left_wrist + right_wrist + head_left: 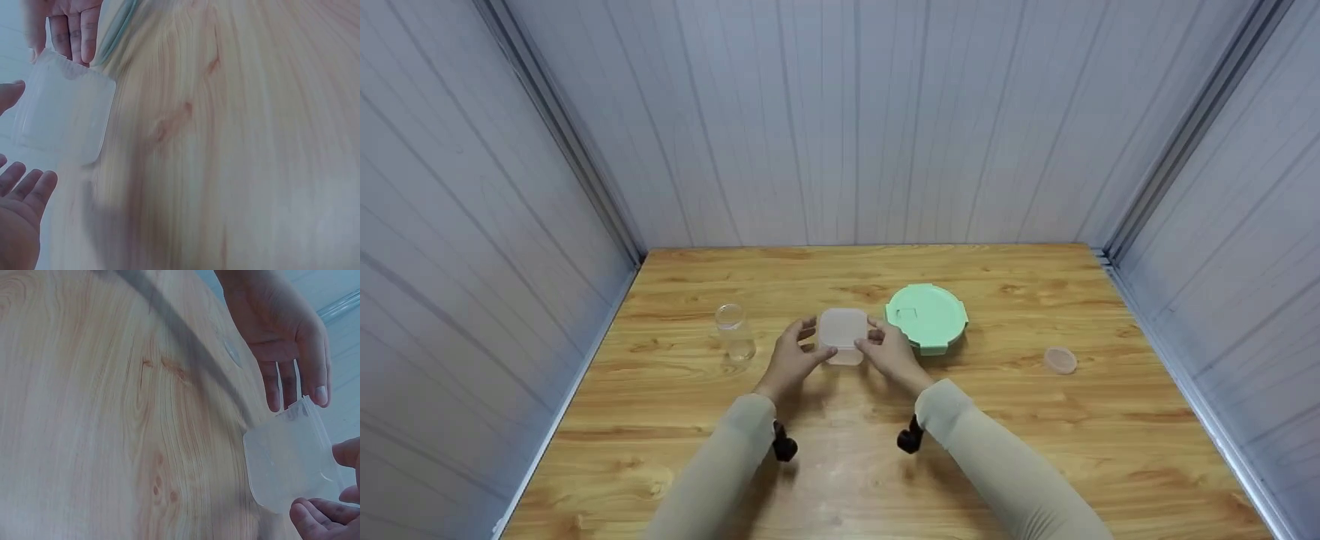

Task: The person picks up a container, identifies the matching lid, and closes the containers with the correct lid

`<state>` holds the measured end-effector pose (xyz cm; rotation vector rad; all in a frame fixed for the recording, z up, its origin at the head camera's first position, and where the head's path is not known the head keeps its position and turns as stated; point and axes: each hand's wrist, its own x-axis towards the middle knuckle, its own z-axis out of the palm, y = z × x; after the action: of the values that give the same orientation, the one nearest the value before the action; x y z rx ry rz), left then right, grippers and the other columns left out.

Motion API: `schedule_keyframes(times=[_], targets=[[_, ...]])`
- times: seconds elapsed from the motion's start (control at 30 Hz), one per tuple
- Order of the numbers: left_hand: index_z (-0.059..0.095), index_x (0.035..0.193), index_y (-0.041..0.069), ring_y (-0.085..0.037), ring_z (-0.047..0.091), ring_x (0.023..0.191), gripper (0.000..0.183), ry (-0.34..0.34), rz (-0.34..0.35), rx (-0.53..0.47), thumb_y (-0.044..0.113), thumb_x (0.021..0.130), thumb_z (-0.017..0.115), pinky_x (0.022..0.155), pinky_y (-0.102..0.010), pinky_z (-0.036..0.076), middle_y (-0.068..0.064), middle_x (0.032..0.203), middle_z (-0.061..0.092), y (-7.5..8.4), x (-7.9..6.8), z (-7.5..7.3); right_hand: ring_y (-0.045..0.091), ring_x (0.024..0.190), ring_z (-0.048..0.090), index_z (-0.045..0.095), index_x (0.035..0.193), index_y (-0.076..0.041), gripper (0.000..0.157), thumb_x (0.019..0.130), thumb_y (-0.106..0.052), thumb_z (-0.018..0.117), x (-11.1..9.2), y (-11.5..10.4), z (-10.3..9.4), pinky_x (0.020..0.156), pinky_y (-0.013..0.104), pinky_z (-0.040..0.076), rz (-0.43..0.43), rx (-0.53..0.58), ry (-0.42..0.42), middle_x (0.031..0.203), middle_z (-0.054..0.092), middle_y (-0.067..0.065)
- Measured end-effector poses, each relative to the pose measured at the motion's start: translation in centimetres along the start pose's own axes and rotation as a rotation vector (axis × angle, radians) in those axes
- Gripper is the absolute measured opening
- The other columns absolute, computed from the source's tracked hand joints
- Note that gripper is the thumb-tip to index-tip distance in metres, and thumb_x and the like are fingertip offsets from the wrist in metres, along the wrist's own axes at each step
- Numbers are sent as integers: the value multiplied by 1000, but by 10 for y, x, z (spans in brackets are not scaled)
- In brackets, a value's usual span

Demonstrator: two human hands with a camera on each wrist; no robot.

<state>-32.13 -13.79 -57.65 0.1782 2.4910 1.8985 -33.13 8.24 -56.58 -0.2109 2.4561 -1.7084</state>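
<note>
A small translucent square plastic container (844, 328) with a lid is held up over the table between both hands. My left hand (795, 360) grips its left side, with the thumb at the front corner and the other fingers spread along the side. Opposite it, my right hand (896, 358) grips the right side, its thumb at the near edge. In the left wrist view the clear box (67, 107) hangs tilted, with right-hand fingertips at its top edge. The right wrist view shows the box (287, 455) with fingers at two opposite sides.
A round green lidded container (928, 319) stands just right of the right hand. To the left is a clear glass (735, 334). Farther right lies a small round translucent lid or dish (1060, 360). Pale panel walls (847, 127) enclose the wooden table (840, 480) at back and sides.
</note>
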Motion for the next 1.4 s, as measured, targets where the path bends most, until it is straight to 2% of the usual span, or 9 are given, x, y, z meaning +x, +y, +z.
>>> schedule_keyframes(times=[0.23,0.47,0.67,0.93,1.13,1.27,1.4], targets=[[53,153,-3,-46,52,147,66,3,34,5,13,97,83,120,-57,50,-27,156,54,1,-9,-9,40,129,68,43,163,3,63,107,-15,67,1,-1,0,103,45,62,-18,5,-3,137,70,26],[55,150,-4,-49,52,145,62,-18,57,29,15,98,82,119,-59,50,-31,154,54,2,-19,-15,37,127,67,50,161,-5,58,107,-15,68,-1,1,0,105,49,60,-57,-11,9,136,68,24],[56,150,-5,-51,53,143,63,-27,69,34,14,97,84,118,-60,51,-33,154,55,2,-30,-23,37,126,67,53,159,-2,56,107,-14,68,0,3,0,103,48,60,-81,-24,10,135,69,24],[59,147,-4,-46,58,139,57,-18,32,70,13,97,82,116,-57,52,-31,149,59,-2,-41,-37,40,130,66,50,161,-3,57,108,-15,67,-1,1,-1,107,51,59,-65,-20,-11,140,67,26],[65,139,-4,-42,63,132,49,26,61,87,11,96,83,112,-58,55,-30,143,64,-1,-46,-45,40,133,65,49,162,-3,57,109,-17,66,0,1,-1,111,52,57,-70,-41,-26,144,66,25],[68,131,-3,-44,65,125,40,80,94,98,4,95,82,107,-61,57,-29,133,68,-1,-50,-51,40,132,65,50,160,-2,56,108,-17,66,0,1,-1,110,53,57,-80,-44,-24,142,66,26],[70,126,-3,-47,67,120,36,129,120,101,5,94,83,104,-59,59,-26,126,70,-2,-52,-59,39,131,66,50,160,-1,56,108,-16,66,0,1,-1,109,52,58,-71,-39,-19,141,66,25]])
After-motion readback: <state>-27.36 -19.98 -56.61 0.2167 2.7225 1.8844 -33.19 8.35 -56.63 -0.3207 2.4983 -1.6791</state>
